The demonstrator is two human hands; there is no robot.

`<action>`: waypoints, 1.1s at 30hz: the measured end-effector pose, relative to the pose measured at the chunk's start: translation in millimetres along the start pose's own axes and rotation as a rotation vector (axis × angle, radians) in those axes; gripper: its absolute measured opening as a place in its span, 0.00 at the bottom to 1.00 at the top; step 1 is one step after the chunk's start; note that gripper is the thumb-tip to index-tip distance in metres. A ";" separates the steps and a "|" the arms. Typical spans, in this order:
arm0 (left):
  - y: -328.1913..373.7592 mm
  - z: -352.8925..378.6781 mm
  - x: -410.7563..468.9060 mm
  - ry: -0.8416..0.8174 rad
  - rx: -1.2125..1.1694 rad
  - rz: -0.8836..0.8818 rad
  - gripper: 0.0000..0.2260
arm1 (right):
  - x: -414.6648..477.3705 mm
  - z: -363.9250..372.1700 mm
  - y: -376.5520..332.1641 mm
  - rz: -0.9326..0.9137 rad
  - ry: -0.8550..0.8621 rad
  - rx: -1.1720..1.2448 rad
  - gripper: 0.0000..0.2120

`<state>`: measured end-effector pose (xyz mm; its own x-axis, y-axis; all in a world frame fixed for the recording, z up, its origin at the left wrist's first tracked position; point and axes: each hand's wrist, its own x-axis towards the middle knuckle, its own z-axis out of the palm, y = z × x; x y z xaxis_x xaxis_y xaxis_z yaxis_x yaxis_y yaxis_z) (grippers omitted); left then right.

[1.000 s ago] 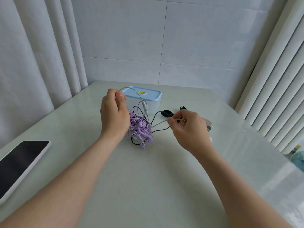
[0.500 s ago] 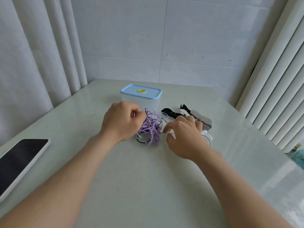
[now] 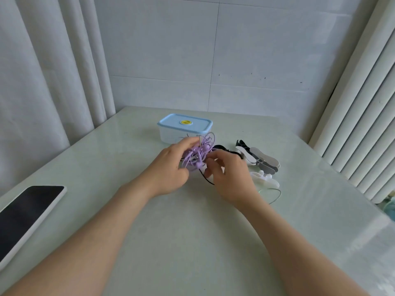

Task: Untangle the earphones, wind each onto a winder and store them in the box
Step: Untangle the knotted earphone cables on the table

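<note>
Earphone tangle (image 3: 198,155) gripped by left hand (image 3: 171,167), pinched by right hand (image 3: 232,175), box (image 3: 184,127) just behind

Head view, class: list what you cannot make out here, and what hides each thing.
All in the head view.
Earphone tangle: number of sets; cords overlap, left hand and right hand cover parts.
Box: contents; lid on, cloudy walls.
Phone: part cut off by the left edge.
Winders: count; they overlap, right hand hides some.
</note>
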<state>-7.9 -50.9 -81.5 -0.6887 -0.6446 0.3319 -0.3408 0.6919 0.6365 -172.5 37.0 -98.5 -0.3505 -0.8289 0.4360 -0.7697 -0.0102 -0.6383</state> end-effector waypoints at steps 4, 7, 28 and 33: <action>-1.8 5.3 2.7 0.115 0.005 0.091 0.31 | 0.9 -9.2 -6.4 0.028 0.074 0.165 0.13; -7.7 8.2 8.7 0.240 -0.065 0.012 0.19 | 1.0 -11.6 -2.5 -0.015 0.081 0.023 0.14; 32.7 -9.6 10.4 0.528 -0.782 -0.448 0.11 | -20.6 -22.6 -33.2 -0.149 -0.348 0.205 0.14; 21.9 -13.9 13.1 0.577 -0.817 -0.341 0.09 | -15.1 -11.3 -23.3 -0.073 -0.214 0.172 0.08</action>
<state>-15.5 -48.7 -53.6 -0.1560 -0.9690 0.1915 0.2237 0.1542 0.9624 -155.3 56.1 -83.0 -0.1626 -0.9215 0.3528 -0.6808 -0.1541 -0.7161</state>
